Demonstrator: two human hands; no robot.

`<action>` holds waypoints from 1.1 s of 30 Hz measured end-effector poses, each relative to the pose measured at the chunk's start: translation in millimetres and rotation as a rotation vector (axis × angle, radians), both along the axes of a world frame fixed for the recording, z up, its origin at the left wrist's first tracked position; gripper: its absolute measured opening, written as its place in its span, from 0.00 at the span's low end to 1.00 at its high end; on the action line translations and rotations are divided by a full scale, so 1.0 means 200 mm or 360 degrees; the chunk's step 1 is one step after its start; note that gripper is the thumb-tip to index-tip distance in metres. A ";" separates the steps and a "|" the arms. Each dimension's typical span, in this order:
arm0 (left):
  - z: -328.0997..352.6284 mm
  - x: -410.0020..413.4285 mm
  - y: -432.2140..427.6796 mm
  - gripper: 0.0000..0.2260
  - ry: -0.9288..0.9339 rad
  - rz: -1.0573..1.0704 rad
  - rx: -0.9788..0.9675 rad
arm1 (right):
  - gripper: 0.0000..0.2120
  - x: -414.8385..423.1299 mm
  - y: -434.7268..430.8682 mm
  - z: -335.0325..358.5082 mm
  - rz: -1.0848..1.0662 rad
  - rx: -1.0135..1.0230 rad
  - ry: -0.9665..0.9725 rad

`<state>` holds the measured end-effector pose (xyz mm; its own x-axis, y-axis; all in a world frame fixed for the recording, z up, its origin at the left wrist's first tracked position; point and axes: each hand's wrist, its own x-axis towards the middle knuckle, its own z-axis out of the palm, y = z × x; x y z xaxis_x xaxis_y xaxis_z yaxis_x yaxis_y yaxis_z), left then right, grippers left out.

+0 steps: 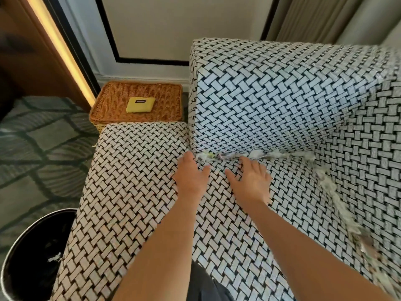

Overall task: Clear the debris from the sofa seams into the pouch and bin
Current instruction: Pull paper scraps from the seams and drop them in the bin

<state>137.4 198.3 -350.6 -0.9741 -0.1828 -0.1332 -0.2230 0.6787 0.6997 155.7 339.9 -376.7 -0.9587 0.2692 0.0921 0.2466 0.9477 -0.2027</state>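
Bin (32,253) at your 8 o'clock, beside the sofa seat (130,192). Your left hand (191,177) and right hand (251,181) lie flat and wide on it, holding nothing. Debris (219,156) lines the seam just past your fingertips. The yellow pouch (140,104) sits at 11 o'clock on the wicker basket (117,92).

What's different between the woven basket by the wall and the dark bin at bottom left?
The basket is square, orange-brown and woven; the bin is round, black and glossy. The basket carries a yellow pouch; the bin holds a few pale scraps. The basket stands by the wall, the bin nearer the camera. Both sit on the floor beside the sofa.
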 end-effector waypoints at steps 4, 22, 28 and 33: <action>-0.06 -0.05 0.07 0.25 0.0093 0.0048 -0.0370 | 0.35 -0.09 -0.02 -0.01 -0.0058 0.0083 -0.0045; -0.08 -0.16 0.19 0.20 -0.0144 -0.0003 -0.0772 | 0.19 -0.29 -0.08 0.03 -0.0294 -0.0041 -0.0170; -0.02 -0.19 0.19 0.19 -0.0363 -0.0061 -0.0704 | 0.13 -0.29 -0.08 0.05 -0.0244 -0.0128 -0.0157; 0.01 -0.22 0.26 0.14 -0.0491 0.0146 -0.0545 | 0.11 -0.29 -0.08 0.06 -0.0235 -0.0150 -0.0150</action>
